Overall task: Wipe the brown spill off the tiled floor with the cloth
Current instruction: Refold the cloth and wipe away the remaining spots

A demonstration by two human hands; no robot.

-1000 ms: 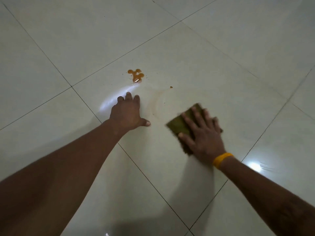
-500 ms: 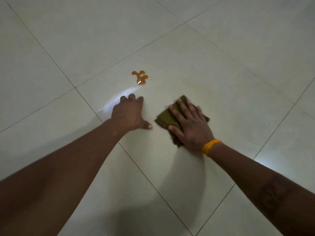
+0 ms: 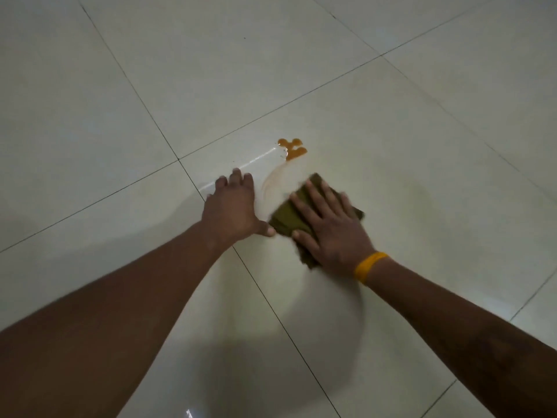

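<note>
A small brown-orange spill (image 3: 294, 148) lies on the pale tiled floor (image 3: 391, 146), with a faint smeared streak (image 3: 272, 179) trailing from it toward me. An olive-green folded cloth (image 3: 286, 217) lies flat on the tile just below the spill. My right hand (image 3: 328, 229) presses down on the cloth with straight, spread fingers; a yellow band circles that wrist. My left hand (image 3: 233, 206) rests flat on the floor beside the cloth, its thumb nearly touching the cloth's edge.
Large glossy tiles with dark grout lines (image 3: 265, 300) spread in every direction. A bright light reflection (image 3: 241, 165) sits on the tile above my left hand. My shadow falls on the floor between my arms.
My right hand slid the cloth left and up toward the spill, stopping close to my left thumb. A smeared streak now shows below the spill. My left hand stayed planted.
</note>
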